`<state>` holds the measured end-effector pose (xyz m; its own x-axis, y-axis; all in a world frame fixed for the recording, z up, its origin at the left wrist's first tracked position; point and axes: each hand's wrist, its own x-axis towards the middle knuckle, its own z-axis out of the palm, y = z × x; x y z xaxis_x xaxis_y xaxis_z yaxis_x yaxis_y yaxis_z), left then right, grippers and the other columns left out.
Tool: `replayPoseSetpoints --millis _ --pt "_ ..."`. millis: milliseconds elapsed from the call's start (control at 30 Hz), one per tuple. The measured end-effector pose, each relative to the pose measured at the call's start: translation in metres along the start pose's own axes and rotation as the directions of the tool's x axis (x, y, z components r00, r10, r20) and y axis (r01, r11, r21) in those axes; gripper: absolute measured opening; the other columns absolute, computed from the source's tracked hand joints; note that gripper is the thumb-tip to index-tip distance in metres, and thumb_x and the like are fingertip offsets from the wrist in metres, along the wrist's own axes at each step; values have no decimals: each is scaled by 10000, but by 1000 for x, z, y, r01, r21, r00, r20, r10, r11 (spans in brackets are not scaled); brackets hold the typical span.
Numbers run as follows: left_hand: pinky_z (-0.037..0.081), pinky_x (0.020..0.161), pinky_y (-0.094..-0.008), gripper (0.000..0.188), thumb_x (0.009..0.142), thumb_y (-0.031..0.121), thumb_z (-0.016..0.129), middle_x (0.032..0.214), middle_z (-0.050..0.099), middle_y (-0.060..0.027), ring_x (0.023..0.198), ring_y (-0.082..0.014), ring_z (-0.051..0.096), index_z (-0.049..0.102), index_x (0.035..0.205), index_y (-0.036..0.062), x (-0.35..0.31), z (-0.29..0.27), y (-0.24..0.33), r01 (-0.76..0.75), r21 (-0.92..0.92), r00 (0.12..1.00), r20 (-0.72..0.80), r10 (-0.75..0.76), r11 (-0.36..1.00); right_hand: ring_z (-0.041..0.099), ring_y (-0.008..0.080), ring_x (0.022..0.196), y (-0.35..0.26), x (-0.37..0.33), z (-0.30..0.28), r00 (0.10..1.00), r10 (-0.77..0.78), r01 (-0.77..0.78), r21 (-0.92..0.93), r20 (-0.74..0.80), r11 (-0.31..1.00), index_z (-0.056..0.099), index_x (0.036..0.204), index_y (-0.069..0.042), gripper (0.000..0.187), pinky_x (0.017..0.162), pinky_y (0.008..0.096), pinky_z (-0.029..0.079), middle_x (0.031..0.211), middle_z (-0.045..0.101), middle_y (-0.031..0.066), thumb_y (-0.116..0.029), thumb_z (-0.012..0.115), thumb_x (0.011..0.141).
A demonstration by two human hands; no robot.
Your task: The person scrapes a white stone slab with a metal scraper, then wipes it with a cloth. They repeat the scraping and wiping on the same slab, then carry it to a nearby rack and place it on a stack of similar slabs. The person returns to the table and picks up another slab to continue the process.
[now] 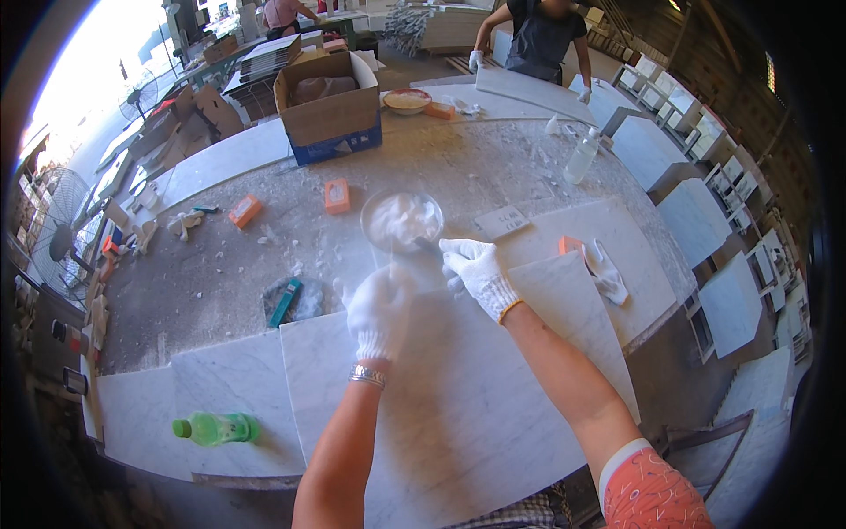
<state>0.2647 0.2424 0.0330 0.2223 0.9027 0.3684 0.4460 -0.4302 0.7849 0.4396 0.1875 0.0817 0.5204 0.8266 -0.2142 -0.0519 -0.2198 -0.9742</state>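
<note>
My right hand (477, 272), in a white knit glove, is closed on a small dark-bladed scraper (427, 244), its tip at the near rim of a clear bowl (365, 231). White paste (404, 218) fills much of the bowl. My left hand (377, 304), also gloved, is smeared by motion just in front of the bowl, so its fingers cannot be read. Both hands are over a large pale marble slab (458, 388) with grey veins. A teal-handled tool (285, 302) lies on a dusty patch left of my left hand.
A green bottle (216, 429) lies on its side at the near left. Orange blocks (337, 196) and a cardboard box (330, 119) stand farther back. On the right are a loose glove (606, 273) and a clear bottle (581, 157). A co-worker (539, 40) handles a slab beyond the table.
</note>
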Motion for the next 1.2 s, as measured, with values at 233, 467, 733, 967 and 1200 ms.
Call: replayPoseSetpoints --millis 233,467,733,967,1200 --pt "498 978 -411 269 969 347 704 892 740 -130 832 -322 711 750 1041 91 2 4 -5 -50 26 996 -66 52 998 614 82 621 -5 -32 -16 1000 -2 1 65 6 998 733 1229 -46 261 551 272 540 842 690 10 -162 688 999" --pt "523 892 -298 325 953 237 772 1036 760 -48 957 -90 640 721 1196 27 -12 -9 -9 88 -213 996 -11 -92 973 626 86 644 8 -110 -54 1000 21 -21 72 -2 997 688 1301 11 325 570 267 563 845 694 24 -118 678 1003" --pt "538 913 -339 268 964 110 738 1015 771 -103 912 -131 686 701 1213 19 -102 -72 7 144 -272 983 147 -107 951 616 92 652 36 -214 -96 984 178 -178 -5 -30 984 641 1344 59 344 582 270 556 844 678 54 -43 632 1016" --pt "131 1305 -527 317 889 -81 674 1095 767 -73 1012 -173 713 690 1200 -16 -174 -117 14 207 -324 959 254 -126 923 618 79 668 45 -251 -108 967 244 -244 6 -71 970 661 1334 38 335 601 246 554 870 690 51 -38 641 1009" --pt "525 975 -288 358 975 -26 675 1197 712 -70 1085 -124 643 633 1331 -45 -181 -126 14 211 -311 932 349 -95 927 603 63 657 75 -239 -104 906 -423 349 -514 -29 783 724 1244 26 288 593 238 514 901 723 68 -1 666 963"
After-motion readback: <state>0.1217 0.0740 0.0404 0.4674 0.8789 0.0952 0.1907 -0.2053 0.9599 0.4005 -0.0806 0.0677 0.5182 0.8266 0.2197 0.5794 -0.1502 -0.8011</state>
